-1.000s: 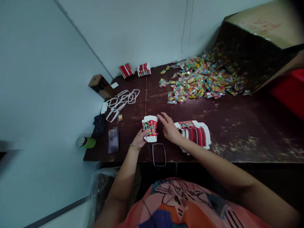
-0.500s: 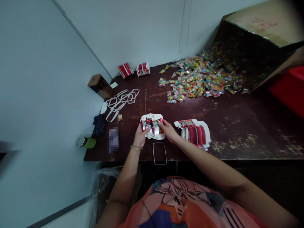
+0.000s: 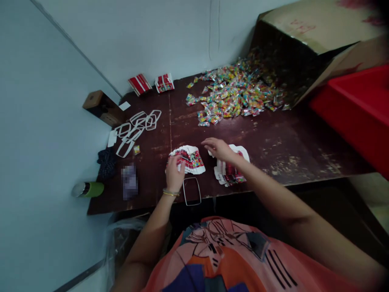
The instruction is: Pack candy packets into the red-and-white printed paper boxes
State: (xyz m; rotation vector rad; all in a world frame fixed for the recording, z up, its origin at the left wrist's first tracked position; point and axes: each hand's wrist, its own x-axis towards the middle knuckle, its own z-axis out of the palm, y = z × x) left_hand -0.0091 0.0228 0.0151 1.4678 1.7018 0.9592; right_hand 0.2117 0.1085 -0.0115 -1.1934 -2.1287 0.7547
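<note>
Over the near left edge of a fanned stack of flat red-and-white printed cartons (image 3: 194, 159) is my left hand (image 3: 175, 173). Its thumb and fingers are apart, and whether they press on the cards cannot be seen. My right hand (image 3: 219, 149) hovers at the far left side of a second stack of flat cartons (image 3: 232, 172), fingers stretched out with nothing visible in them. My right wrist and forearm hide part of that stack. A white rectangular band (image 3: 192, 191) lies just in front of the left stack, at the table's front edge.
Wrapped candies (image 3: 234, 95) spill from a cardboard box (image 3: 298, 28) at the back right. A red bin (image 3: 355, 109) stands right. Several white bands (image 3: 133, 129), a wooden box (image 3: 103, 107), a green bottle (image 3: 94, 189) and two carton bundles (image 3: 164, 83) are on the left.
Both hands have parted from the cartons they held together; these now lie fanned on the table. My right hand has lifted toward the right stack. The view has shifted right.
</note>
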